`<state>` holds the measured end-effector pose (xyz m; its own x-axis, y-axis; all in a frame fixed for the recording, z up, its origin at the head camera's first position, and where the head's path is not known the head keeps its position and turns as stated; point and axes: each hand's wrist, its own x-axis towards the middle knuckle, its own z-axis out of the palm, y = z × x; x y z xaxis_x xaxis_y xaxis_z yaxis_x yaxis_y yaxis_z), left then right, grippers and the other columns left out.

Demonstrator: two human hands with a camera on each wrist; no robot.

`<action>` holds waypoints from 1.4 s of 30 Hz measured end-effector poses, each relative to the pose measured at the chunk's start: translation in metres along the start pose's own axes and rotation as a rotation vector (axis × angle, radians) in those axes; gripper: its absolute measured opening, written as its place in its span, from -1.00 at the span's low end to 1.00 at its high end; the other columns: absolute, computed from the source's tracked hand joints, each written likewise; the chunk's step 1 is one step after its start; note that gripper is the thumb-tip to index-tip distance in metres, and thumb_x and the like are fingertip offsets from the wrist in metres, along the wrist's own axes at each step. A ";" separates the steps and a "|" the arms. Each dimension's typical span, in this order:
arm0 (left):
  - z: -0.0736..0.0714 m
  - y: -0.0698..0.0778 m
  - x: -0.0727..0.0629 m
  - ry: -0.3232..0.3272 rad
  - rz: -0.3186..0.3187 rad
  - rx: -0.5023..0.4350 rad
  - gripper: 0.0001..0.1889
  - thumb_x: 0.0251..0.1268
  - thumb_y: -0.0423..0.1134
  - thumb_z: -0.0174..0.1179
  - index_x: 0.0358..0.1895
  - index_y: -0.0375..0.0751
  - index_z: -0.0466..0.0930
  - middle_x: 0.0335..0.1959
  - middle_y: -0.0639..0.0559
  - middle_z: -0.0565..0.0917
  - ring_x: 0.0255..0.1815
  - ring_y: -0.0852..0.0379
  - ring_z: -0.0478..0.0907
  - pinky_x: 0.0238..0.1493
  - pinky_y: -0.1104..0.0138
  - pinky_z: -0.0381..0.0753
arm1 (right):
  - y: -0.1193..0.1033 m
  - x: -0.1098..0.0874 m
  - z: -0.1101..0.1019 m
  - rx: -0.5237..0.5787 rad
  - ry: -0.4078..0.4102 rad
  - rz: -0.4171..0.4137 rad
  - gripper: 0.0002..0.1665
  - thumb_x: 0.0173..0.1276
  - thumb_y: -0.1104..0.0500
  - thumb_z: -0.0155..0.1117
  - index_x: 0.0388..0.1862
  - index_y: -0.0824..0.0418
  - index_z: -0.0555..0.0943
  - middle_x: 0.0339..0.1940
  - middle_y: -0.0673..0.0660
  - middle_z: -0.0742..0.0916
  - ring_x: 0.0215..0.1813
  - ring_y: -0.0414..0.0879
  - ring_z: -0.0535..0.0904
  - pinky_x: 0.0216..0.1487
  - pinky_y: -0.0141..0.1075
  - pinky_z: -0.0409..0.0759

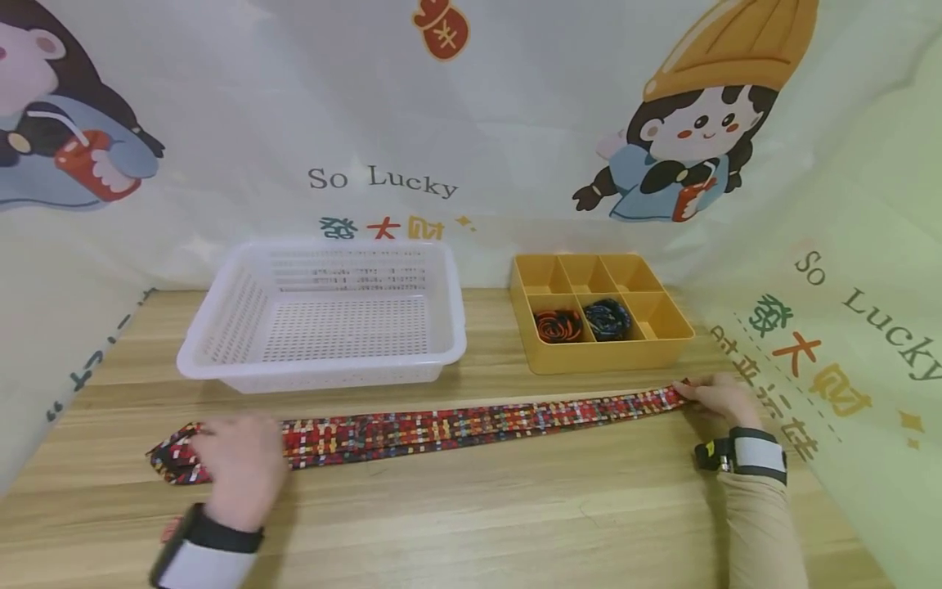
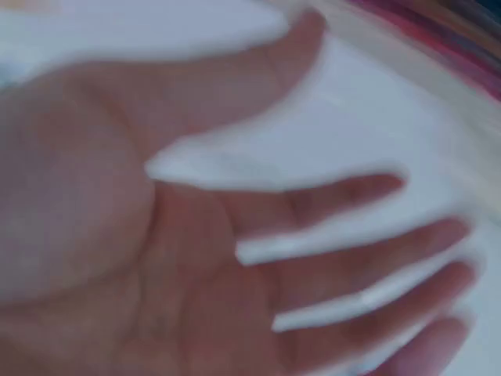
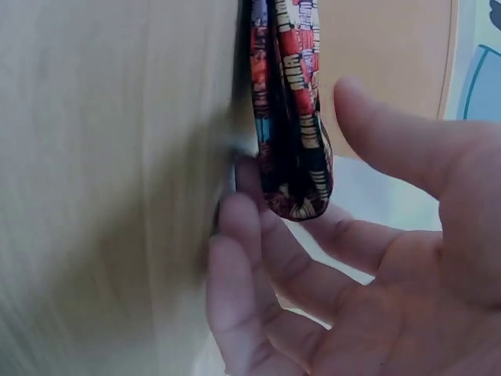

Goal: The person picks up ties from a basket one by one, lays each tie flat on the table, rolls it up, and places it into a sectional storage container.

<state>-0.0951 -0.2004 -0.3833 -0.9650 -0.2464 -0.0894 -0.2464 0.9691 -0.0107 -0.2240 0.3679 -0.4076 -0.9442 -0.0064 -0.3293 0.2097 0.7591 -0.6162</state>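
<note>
A long necktie (image 1: 441, 433) with a red, black, yellow and white patterned print lies folded lengthwise across the wooden table. Over its wide left end is my left hand (image 1: 243, 462), blurred in the head view. The left wrist view shows that hand (image 2: 188, 235) with thumb and fingers spread, nothing between them. At the narrow right end, my right hand (image 1: 717, 398) holds the tie's tip. Seen from the right wrist, curled fingers (image 3: 243, 266) of this hand reach round beneath the tie's folded end (image 3: 297, 188), with the thumb close beside it.
Behind the tie stands a white perforated plastic basket (image 1: 338, 372). To its right is a yellow six-compartment box (image 1: 603, 357), with a rolled orange-and-black tie (image 1: 558, 325) and a rolled dark blue patterned tie (image 1: 607, 319) in front compartments. A printed cloth (image 1: 500, 164) hangs behind.
</note>
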 end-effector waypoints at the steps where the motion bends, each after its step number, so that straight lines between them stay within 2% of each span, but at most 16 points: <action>1: -0.002 0.029 -0.009 0.003 0.108 0.011 -0.67 0.23 -0.26 0.13 -0.16 -0.57 0.54 -0.15 -0.58 0.55 -0.11 -0.42 0.50 -0.14 -0.10 0.56 | 0.000 -0.001 0.000 -0.047 0.025 -0.009 -0.65 0.39 0.07 0.13 -0.43 0.34 0.59 -0.51 -0.04 0.62 -0.40 -0.24 0.48 -0.35 -0.38 0.49; 3: -0.003 0.083 -0.024 -0.046 0.364 0.021 -0.61 0.23 -0.14 0.20 -0.04 -0.41 0.56 -0.01 -0.39 0.59 0.04 -0.28 0.52 -0.04 -0.02 0.59 | 0.000 -0.003 0.001 -0.097 0.069 -0.020 -0.63 0.37 0.07 0.15 -0.57 0.27 0.54 -0.58 -0.05 0.55 -0.44 -0.21 0.41 -0.40 -0.37 0.39; 5: 0.000 0.136 -0.032 -0.138 0.581 0.019 -0.40 0.14 0.04 0.26 0.17 -0.28 0.47 0.25 -0.23 0.47 0.30 -0.17 0.38 0.16 -0.01 0.52 | 0.000 -0.004 0.002 -0.127 0.106 -0.047 -0.62 0.34 0.13 0.18 -0.66 0.25 0.47 -0.64 -0.05 0.48 -0.48 -0.18 0.35 -0.43 -0.35 0.32; 7: 0.005 0.188 -0.033 -0.243 0.725 0.000 -0.25 0.11 0.14 0.24 0.34 -0.15 0.32 0.47 -0.10 0.21 0.52 -0.08 0.08 0.37 -0.01 0.30 | -0.003 -0.005 0.002 -0.134 0.120 -0.062 -0.64 0.32 0.16 0.20 -0.67 0.25 0.47 -0.67 -0.08 0.47 -0.51 -0.20 0.36 -0.45 -0.36 0.33; 8: 0.007 0.213 -0.032 -0.267 0.780 -0.001 -0.20 0.10 0.17 0.23 0.40 -0.08 0.24 0.52 -0.03 0.10 0.56 -0.02 -0.04 0.42 0.00 0.23 | -0.004 -0.006 0.002 -0.142 0.123 -0.066 -0.63 0.32 0.17 0.20 -0.68 0.25 0.47 -0.69 -0.09 0.46 -0.54 -0.21 0.35 -0.47 -0.36 0.32; 11: 0.013 0.280 -0.022 -0.285 0.862 -0.021 -0.12 0.15 0.25 0.16 0.49 0.04 0.02 0.57 0.11 -0.09 0.59 0.09 -0.21 0.47 0.03 0.13 | -0.013 -0.008 0.004 -0.206 0.119 -0.096 -0.61 0.29 0.13 0.22 -0.71 0.22 0.46 -0.74 -0.11 0.43 -0.59 -0.22 0.32 -0.52 -0.36 0.28; 13: 0.017 0.314 -0.015 -0.262 0.877 -0.044 -0.12 0.21 0.29 0.08 0.51 0.07 -0.06 0.57 0.16 -0.11 0.59 0.14 -0.24 0.49 0.05 0.10 | -0.019 -0.008 0.006 -0.218 0.102 -0.116 -0.60 0.28 0.11 0.22 -0.72 0.19 0.43 -0.76 -0.11 0.39 -0.60 -0.21 0.30 -0.53 -0.36 0.25; 15: 0.022 0.339 -0.009 -0.264 0.860 -0.052 -0.14 0.24 0.34 -0.02 0.52 0.12 -0.11 0.57 0.24 -0.12 0.59 0.19 -0.26 0.50 0.05 0.07 | -0.023 -0.008 0.008 -0.226 0.092 -0.133 -0.61 0.27 0.09 0.23 -0.71 0.18 0.44 -0.76 -0.11 0.38 -0.61 -0.21 0.29 -0.53 -0.35 0.25; 18: 0.032 0.357 -0.006 -0.312 0.806 -0.012 -0.14 0.22 0.43 -0.12 0.52 0.21 -0.18 0.55 0.37 -0.16 0.58 0.28 -0.28 0.52 0.07 -0.04 | -0.024 -0.007 0.011 -0.186 0.077 -0.114 -0.62 0.26 0.09 0.24 -0.71 0.17 0.45 -0.76 -0.12 0.39 -0.60 -0.22 0.31 -0.52 -0.36 0.27; 21: 0.045 0.362 -0.005 -0.347 0.772 0.058 -0.11 0.18 0.49 -0.18 0.51 0.28 -0.25 0.54 0.42 -0.25 0.57 0.34 -0.33 0.54 0.10 -0.15 | -0.017 -0.006 0.011 -0.157 0.052 -0.083 -0.58 0.26 0.12 0.23 -0.77 0.10 0.36 -0.78 -0.12 0.35 -0.63 -0.23 0.28 -0.53 -0.37 0.26; 23: 0.050 0.360 -0.003 -0.336 0.778 0.098 -0.10 0.18 0.49 -0.18 0.51 0.28 -0.27 0.54 0.41 -0.28 0.57 0.35 -0.36 0.55 0.13 -0.18 | -0.011 -0.005 0.009 -0.149 0.032 -0.063 -0.54 0.27 0.13 0.22 -0.78 0.06 0.30 -0.78 -0.12 0.35 -0.63 -0.24 0.29 -0.53 -0.39 0.26; 27: 0.047 0.340 -0.001 -0.362 0.777 0.096 -0.12 0.22 0.44 -0.15 0.52 0.26 -0.26 0.55 0.39 -0.29 0.57 0.34 -0.35 0.55 0.13 -0.20 | -0.001 -0.003 0.004 -0.120 -0.008 -0.029 -0.57 0.28 0.15 0.21 -0.77 0.07 0.35 -0.74 -0.11 0.44 -0.59 -0.25 0.36 -0.52 -0.42 0.32; 30: 0.041 0.312 -0.006 -0.360 0.770 0.103 -0.15 0.25 0.39 -0.13 0.52 0.21 -0.21 0.56 0.36 -0.26 0.57 0.32 -0.30 0.56 0.12 -0.18 | 0.001 -0.003 0.001 -0.093 -0.031 -0.009 -0.63 0.28 0.15 0.20 -0.72 0.13 0.44 -0.69 -0.08 0.51 -0.54 -0.24 0.44 -0.50 -0.42 0.38; 35: 0.037 0.257 -0.011 -0.316 0.790 0.111 -0.17 0.28 0.36 -0.13 0.52 0.11 -0.12 0.57 0.26 -0.20 0.58 0.26 -0.25 0.55 0.03 -0.15 | 0.002 -0.004 -0.001 -0.083 -0.028 -0.012 -0.70 0.30 0.17 0.20 -0.62 0.24 0.53 -0.62 -0.05 0.57 -0.49 -0.23 0.50 -0.44 -0.40 0.47; 39: 0.038 0.209 -0.010 -0.309 0.773 0.050 -0.13 0.26 0.34 -0.07 0.52 -0.03 -0.08 0.58 0.13 -0.18 0.59 0.16 -0.20 0.52 -0.05 -0.09 | 0.004 -0.005 -0.002 -0.083 -0.028 -0.013 -0.67 0.32 0.16 0.20 -0.64 0.21 0.49 -0.60 -0.06 0.58 -0.46 -0.22 0.53 -0.40 -0.39 0.52; 42: 0.041 0.169 -0.010 -0.301 0.739 -0.046 -0.09 0.23 0.31 0.01 0.50 -0.15 -0.04 0.57 0.01 -0.13 0.58 0.04 -0.14 0.49 -0.11 -0.04 | 0.005 -0.005 -0.001 -0.081 -0.035 -0.003 -0.62 0.34 0.13 0.20 -0.68 0.14 0.42 -0.60 -0.07 0.55 -0.45 -0.23 0.52 -0.39 -0.40 0.53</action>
<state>-0.1232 -0.0335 -0.4248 -0.8158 0.4800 -0.3227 0.4382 0.8771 0.1967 -0.2185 0.3722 -0.4084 -0.9350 -0.0309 -0.3533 0.1842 0.8090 -0.5582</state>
